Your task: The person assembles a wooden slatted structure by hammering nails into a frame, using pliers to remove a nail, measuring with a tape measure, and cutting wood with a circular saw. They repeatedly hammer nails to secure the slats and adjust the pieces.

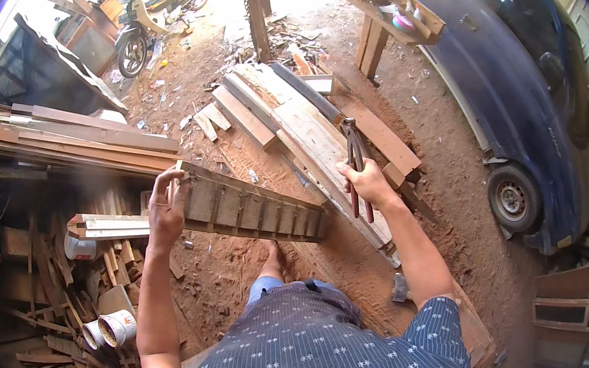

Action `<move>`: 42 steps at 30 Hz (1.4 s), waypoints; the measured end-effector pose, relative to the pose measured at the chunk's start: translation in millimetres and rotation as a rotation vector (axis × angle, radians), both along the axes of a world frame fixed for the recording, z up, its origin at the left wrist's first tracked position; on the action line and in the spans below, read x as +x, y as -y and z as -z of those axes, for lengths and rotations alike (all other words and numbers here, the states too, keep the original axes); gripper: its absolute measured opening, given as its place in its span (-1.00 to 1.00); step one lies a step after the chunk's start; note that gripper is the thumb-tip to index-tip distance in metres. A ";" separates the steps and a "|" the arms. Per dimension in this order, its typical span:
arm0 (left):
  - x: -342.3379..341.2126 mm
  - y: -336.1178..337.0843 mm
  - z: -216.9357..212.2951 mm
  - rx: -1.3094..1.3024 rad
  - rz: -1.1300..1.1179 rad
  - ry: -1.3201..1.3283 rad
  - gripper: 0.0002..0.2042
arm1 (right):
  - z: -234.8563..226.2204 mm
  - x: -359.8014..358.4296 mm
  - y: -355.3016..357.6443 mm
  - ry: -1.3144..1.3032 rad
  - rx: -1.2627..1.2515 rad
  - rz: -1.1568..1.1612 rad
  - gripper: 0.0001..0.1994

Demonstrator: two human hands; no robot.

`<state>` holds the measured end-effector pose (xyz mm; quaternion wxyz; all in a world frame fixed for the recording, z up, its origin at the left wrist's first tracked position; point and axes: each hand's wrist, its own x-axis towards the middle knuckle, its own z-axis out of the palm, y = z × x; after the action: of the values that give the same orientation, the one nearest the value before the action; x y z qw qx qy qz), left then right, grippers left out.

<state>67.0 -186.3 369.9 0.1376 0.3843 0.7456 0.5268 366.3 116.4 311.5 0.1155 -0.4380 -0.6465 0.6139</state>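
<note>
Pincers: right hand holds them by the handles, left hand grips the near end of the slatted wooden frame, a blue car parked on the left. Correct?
Not quite. The head view shows the blue car parked on the right, not the left. The rest holds: the right hand holds the pincers by the handles, and the left hand grips the near end of the slatted wooden frame.

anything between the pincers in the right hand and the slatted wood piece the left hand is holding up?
Nothing visible. The right hand grips the pincers by their handles, jaws pointing away over the stacked planks. The left hand holds the slatted wood piece at its left end. Only open air over the dirt floor separates its right end from the pincers.
</note>
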 end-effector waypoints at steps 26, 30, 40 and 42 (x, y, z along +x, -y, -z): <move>7.3 19.3 -19.4 0.109 0.056 -0.247 -0.72 | 131.1 -42.1 96.7 -0.366 -0.103 -0.208 -0.63; 40.9 11.7 -44.0 0.122 0.073 -0.290 -0.78 | 133.7 -4.0 117.9 -0.358 -0.008 -0.133 -0.64; 45.6 123.9 74.4 0.688 -0.134 0.295 -0.23 | 48.8 19.0 157.6 -0.461 -0.069 -0.071 -0.62; 112.0 88.6 132.0 0.649 -0.072 0.505 -0.14 | 38.4 29.5 154.4 -0.396 -0.016 -0.074 -0.60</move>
<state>179.0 -274.9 237.9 0.1693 0.2400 0.4966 0.8168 395.8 -37.9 273.1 0.2145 -0.2855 -0.6219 0.6969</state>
